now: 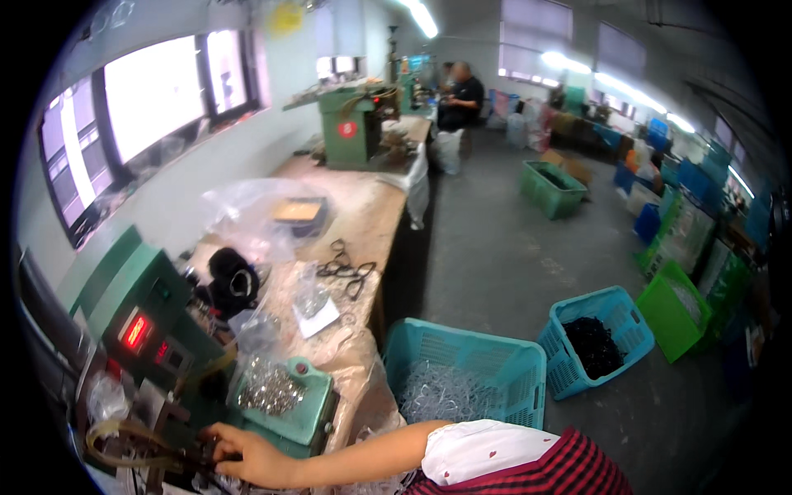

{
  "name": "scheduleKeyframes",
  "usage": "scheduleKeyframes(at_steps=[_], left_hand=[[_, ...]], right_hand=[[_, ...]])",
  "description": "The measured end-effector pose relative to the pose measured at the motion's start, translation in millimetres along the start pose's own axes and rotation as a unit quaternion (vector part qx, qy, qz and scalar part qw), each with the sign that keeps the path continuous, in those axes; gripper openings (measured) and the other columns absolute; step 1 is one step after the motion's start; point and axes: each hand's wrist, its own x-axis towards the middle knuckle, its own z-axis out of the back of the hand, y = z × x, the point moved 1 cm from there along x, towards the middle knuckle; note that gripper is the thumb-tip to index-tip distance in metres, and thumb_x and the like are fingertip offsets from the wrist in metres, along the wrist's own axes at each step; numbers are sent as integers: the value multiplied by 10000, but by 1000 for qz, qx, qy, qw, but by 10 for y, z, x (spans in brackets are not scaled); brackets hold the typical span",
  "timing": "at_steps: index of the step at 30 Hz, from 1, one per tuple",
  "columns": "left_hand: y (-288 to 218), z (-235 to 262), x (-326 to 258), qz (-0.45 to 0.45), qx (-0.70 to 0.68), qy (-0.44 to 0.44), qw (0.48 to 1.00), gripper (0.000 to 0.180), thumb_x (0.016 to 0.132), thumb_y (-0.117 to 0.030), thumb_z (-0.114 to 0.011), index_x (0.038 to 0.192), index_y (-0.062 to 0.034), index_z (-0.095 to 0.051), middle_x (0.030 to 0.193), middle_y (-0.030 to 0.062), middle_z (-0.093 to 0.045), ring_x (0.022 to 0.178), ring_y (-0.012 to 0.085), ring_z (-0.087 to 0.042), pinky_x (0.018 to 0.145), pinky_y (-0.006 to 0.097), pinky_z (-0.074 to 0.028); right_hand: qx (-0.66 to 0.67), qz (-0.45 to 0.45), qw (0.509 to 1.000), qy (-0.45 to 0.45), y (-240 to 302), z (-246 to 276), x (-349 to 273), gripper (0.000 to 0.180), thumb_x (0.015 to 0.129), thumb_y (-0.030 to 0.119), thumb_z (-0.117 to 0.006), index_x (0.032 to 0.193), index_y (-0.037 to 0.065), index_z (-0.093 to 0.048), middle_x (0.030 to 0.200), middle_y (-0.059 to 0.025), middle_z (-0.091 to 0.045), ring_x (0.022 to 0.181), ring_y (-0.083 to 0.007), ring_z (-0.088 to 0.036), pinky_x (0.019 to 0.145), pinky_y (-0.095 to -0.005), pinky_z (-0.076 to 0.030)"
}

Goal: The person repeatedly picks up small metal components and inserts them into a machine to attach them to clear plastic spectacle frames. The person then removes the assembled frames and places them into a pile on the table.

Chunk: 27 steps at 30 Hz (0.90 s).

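My right hand point(252, 460) reaches in from the lower right in a white sleeve cover point(487, 450). Its fingers are bent together at the working end of a green bench machine point(136, 305) with a red lit display. Whatever they pinch, if anything, is too small and dark to make out. Just beyond the hand, a heap of small shiny metal parts point(271, 388) lies on the machine's green tray point(309, 400). A curved tan hose point(115, 427) runs close to the fingertips. My left hand is out of the picture.
Dark eyeglass frames point(351, 268), a white paper point(317, 318) and plastic bags lie on the bench point(363, 214). Right of it stand a teal crate point(470, 338) of clear frames and a blue basket point(565, 375) of black pieces. A person point(464, 95) sits farther back.
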Motion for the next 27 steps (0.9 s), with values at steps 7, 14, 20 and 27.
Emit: scheduleKeyframes(at_steps=[7,14,20,27], left_hand=[[80,146,-203,39,-36,33,998,420,1028,-350,-411,769,-42,-529,842,111,-597,725,176,-519,659,292,-439],[-182,-282,-688,324,-392,-59,859,337,939,-139,-582,1231,1,-488,985,114,-597,742,175,-627,557,252,-469],[-392,-267,-40,39,-59,-56,996,215,1014,-171,-458,1124,13,-460,863,107,-581,625,125,-582,581,218,-430],[-333,-311,-202,165,-88,-46,981,269,1054,-228,-369,1089,12,-484,754,47,-523,656,84,-443,580,221,-354]], right_hand=[[-101,50,992,-47,182,-268,-51,564,776,-9,-672,1288,16,-438,887,-76,-616,831,-195,-595,844,-337,-481],[-66,18,997,-36,130,-58,-92,387,863,54,-687,1204,-28,-525,983,-90,-685,920,-128,-642,816,-254,-483],[-74,-46,994,-60,102,133,-82,201,889,40,-653,1077,-29,-672,962,-76,-711,881,-107,-650,796,-250,-502],[-135,44,990,-24,81,-66,-103,357,894,32,-620,1232,-48,-536,989,-107,-715,885,-140,-661,797,-252,-494]])
